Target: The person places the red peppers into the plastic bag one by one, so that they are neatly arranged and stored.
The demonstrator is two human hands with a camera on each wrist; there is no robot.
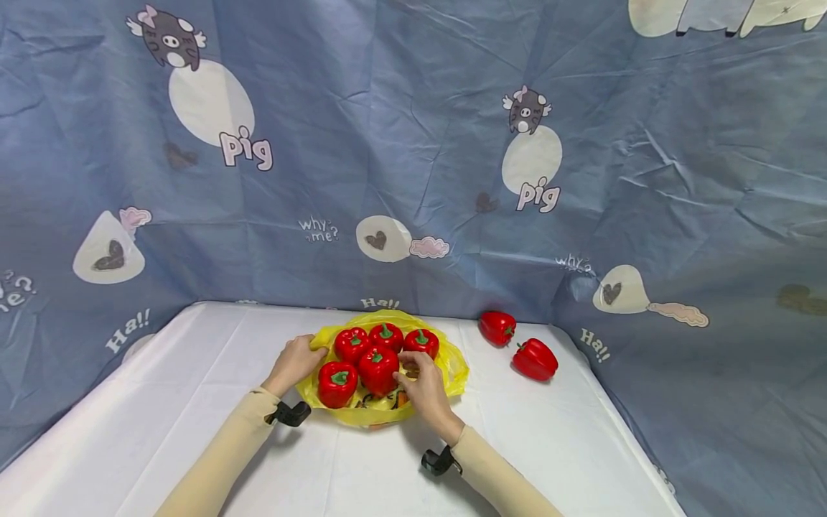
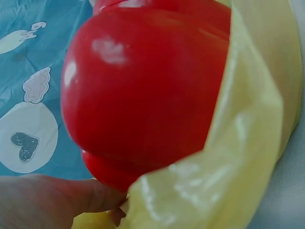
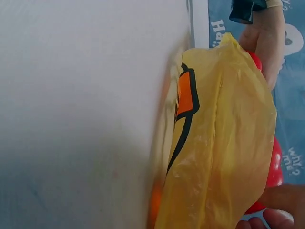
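Observation:
A crumpled yellow plastic bag [image 1: 455, 366] lies spread on the table with several red bell peppers [image 1: 352, 345], green-stemmed, inside its opening. At the bag's left edge my left hand [image 1: 297, 362] pinches the plastic; its thumb shows below a large pepper [image 2: 143, 86] in the left wrist view. My right hand [image 1: 423, 391] reaches over the bag's right side and holds the middle bell pepper [image 1: 377, 372] between thumb and fingers. In the right wrist view the bag's wall [image 3: 224, 138] covers most of that pepper, and only some fingertips show.
Two more red bell peppers, one farther back [image 1: 497, 328] and one nearer [image 1: 535, 360], lie on the white tablecloth [image 1: 194, 402] right of the bag. A blue printed cloth [image 1: 413, 143] walls in the table's back and sides.

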